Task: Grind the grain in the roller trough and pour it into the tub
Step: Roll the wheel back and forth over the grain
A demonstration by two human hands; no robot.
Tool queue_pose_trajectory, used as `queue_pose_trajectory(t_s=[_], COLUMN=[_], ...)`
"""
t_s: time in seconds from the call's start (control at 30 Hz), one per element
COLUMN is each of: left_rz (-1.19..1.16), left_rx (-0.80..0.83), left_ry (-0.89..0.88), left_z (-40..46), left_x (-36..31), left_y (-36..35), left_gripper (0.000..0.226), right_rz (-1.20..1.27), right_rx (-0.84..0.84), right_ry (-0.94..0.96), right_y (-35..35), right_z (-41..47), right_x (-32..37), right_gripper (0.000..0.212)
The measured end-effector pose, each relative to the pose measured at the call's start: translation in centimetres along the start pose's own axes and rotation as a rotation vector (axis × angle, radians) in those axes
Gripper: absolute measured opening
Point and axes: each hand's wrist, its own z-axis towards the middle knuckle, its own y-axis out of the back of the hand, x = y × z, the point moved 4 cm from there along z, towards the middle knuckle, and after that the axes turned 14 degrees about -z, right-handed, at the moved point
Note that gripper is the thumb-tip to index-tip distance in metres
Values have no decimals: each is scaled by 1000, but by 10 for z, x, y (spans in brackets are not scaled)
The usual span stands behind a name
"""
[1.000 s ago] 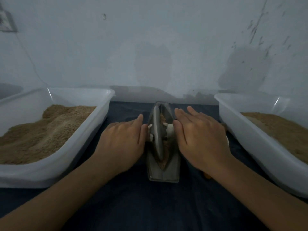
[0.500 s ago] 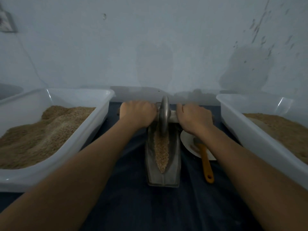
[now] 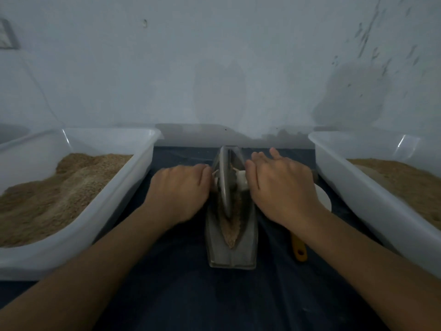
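Plastic, white and translucent, the left tub point(image 3: 100, 206) sits at the far left on the dark cloth point(image 3: 214, 302), heaped with brown meal point(image 3: 59, 187). Just right of it the left hand point(image 3: 179, 192) lies palm down on the left end of the pale axle point(image 3: 216, 181), its fingers stretched forward and laid flat, curled round nothing. The metal wheel point(image 3: 225, 180) stands upright on edge in the middle of the trough point(image 3: 232, 256), a narrow grey boat-shaped vessel that points away from the person. Brown grain point(image 3: 231, 232) lies along the trough's groove in front of the wheel, nearer the person. On the other side the right hand point(image 3: 281, 187) presses flat on the axle's right end, fingers straight and slightly spread. Beyond its wrist a white plate point(image 3: 324, 199) peeks out, and an orange handle point(image 3: 299, 250) lies on the cloth near the forearm. At the far right the right tub point(image 3: 372, 204) holds more brown meal. A pale wall point(image 3: 214, 68) rises behind.
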Motion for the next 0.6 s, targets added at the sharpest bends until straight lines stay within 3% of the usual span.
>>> queue_pose_trajectory(t_s=[0.17,0.3,0.47,0.6], left_rz=[-4,-129,23,1], left_rx=[159,245,75,35], left_ry=[172,304,49,-20], left_z=[67,86,35,-2], left_x=[27,40,18,0], left_y=[-33,-40,-24,0], left_gripper=[28,28,22,50], right_rz=[-83,-72,-123,-124], right_rx=[213,240,116,61], right_ry=[5,-8,53,0], right_y=[-39,-48,-17,20], right_z=[57,81,44,-8], right_x=[-5,-7,1,5], right_gripper=[29,27,32,57])
